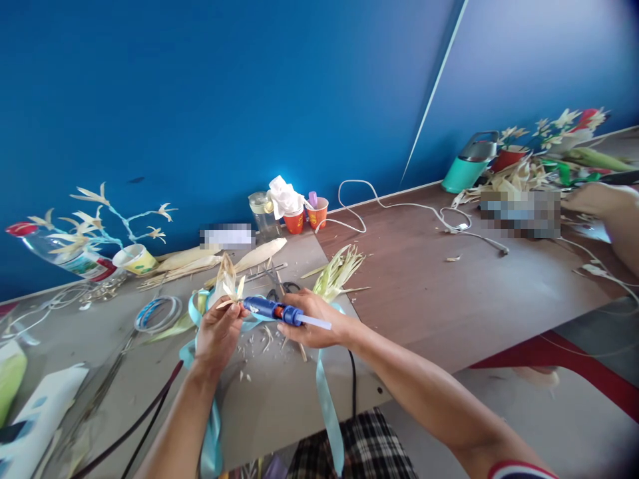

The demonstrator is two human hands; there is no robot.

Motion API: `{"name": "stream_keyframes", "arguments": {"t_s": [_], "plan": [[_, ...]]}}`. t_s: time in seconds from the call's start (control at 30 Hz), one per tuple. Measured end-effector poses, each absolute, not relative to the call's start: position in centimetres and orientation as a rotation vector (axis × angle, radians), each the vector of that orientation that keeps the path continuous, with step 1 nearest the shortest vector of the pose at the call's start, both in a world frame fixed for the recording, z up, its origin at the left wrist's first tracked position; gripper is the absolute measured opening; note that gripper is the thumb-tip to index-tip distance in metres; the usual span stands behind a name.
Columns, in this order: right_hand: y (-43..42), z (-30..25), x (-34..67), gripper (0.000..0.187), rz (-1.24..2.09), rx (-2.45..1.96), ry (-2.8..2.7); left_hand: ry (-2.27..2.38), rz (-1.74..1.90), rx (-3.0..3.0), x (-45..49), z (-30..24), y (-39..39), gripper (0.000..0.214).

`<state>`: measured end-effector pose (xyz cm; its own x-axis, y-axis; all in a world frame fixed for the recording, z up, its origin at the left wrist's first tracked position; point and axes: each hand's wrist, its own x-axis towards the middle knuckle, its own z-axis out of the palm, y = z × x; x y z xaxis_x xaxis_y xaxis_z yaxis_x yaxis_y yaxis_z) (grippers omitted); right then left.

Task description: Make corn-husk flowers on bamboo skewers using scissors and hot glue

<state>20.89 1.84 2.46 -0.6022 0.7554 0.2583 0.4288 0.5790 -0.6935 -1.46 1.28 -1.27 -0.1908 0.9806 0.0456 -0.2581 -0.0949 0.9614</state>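
Pale husk flower (235, 297) pinched by left hand (217, 336), fingers closed on it, above table (279, 399), just beside tip of blue glue gun (264, 308), gripped by right hand (314, 319), fingers wrapped round. Flower likely light, papery, fragile: best held by base.

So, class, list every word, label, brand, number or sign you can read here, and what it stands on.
None can be read.
Blue glue gun: pale marks, too small.
Bottle label: too blurred.
Left red cup and right red cup: yellowish marks, too small.
Yellowish cup: print too blurred.
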Motion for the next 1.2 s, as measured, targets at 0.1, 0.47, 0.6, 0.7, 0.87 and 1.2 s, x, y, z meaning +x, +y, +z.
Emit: {"name": "stream_keyframes", "arguments": {"t_s": [0.1,0.47,0.6,0.7,0.87,1.2], "plan": [[1.9,2.6,21.1,0.013,0.82,-0.962,-2.235,1.094,1.488,0.981,-1.6,-1.4,1.2,0.017],[2.1,2.5,21.2,0.013,0.817,-0.909,-2.266,1.095,1.539,0.932,-1.5,-1.1,1.3,0.02],[2.4,2.3,21.6,0.014,0.96,-0.945,-2.112,1.048,1.495,0.984,-1.5,-0.9,1.3,0.02],[2.6,1.8,21.5,0.013,1.013,-1.041,-1.923,1.012,1.492,0.96,-1.4,-0.9,1.4,0.021],[3.3,0.9,21.2,0.019,0.635,-1.273,-1.839,0.983,1.528,0.902,-1.3,-1.1,1.6,0.018],[4.6,-0.2,22.0,0.027,0.271,-1.77,-2.023,1.04,1.539,1.012,-1.5,-1.0,1.5,0.019]]}}
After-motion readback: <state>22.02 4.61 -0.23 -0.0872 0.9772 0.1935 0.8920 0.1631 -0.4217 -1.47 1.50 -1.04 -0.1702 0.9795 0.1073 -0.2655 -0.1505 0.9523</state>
